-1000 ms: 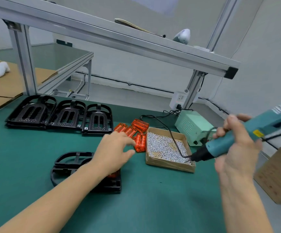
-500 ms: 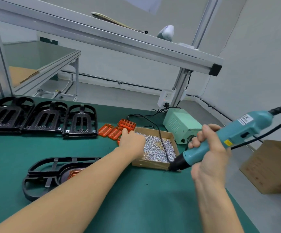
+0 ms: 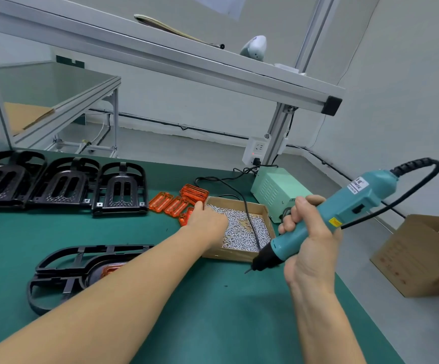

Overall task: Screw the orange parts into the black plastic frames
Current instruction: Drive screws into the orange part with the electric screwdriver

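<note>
Both hands busy: left hand [image 3: 208, 222] over screws [image 3: 242, 229], right hand [image 3: 310, 232] gripping screwdriver [image 3: 344, 214]

The green mat [image 3: 213, 324] carries black plastic frames [image 3: 120, 189] with perforated, dotted lower panels. Just beside them lie translucent orange parts [image 3: 171, 203]. Next to those, a brown cardboard box [image 3: 235, 254] holds silver screws [image 3: 242, 229]. The screwdriver [image 3: 344, 214] is teal with a black tip.

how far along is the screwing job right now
Early. Done: an orange part already sits in the near black frame. In hand: right hand grips the screwdriver; left hand reaches into the screw box. Left: three frames and loose orange parts.
</note>
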